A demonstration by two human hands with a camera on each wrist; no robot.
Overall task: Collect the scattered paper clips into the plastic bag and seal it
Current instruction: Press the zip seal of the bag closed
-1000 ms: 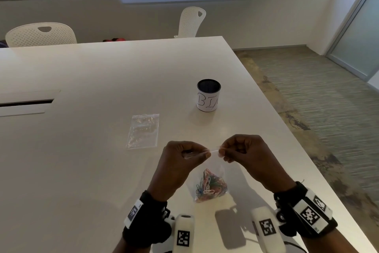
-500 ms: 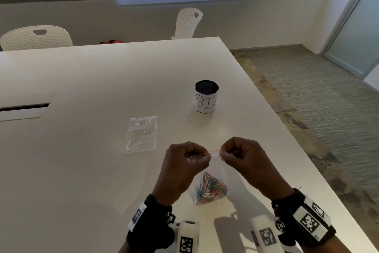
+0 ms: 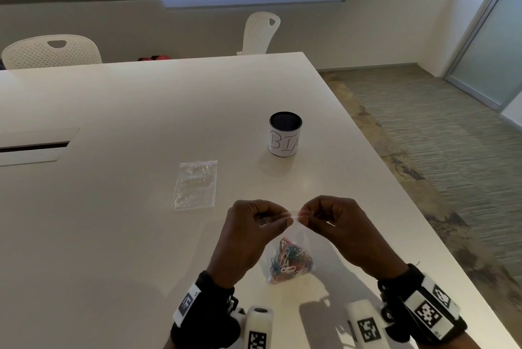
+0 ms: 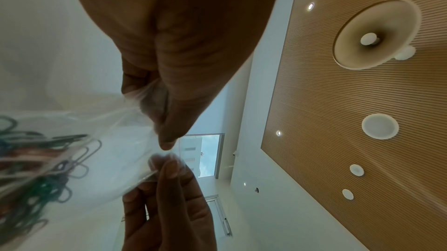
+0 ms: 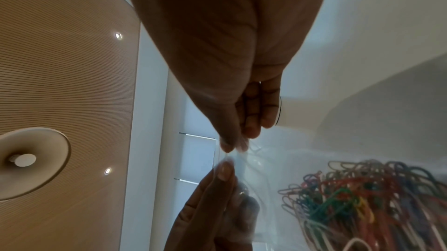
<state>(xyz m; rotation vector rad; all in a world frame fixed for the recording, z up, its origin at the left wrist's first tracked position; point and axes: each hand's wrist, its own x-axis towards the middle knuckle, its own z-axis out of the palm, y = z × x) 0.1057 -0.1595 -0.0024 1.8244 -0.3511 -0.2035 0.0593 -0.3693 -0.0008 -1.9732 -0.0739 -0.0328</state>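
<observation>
Both hands pinch the bag's top edge.
Left hand and right hand fingers squeeze the clear plastic bag of coloured paper clips.

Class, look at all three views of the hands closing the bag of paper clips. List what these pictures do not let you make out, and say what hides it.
- Plastic bag seal: in every view the fingers cover the strip, so whether it is closed is unclear.
- Paper clips: tangled and blurred, uncountable.
- Cup lettering: curves out of sight, head view.
- Second bag: contents too small, head view.
</observation>
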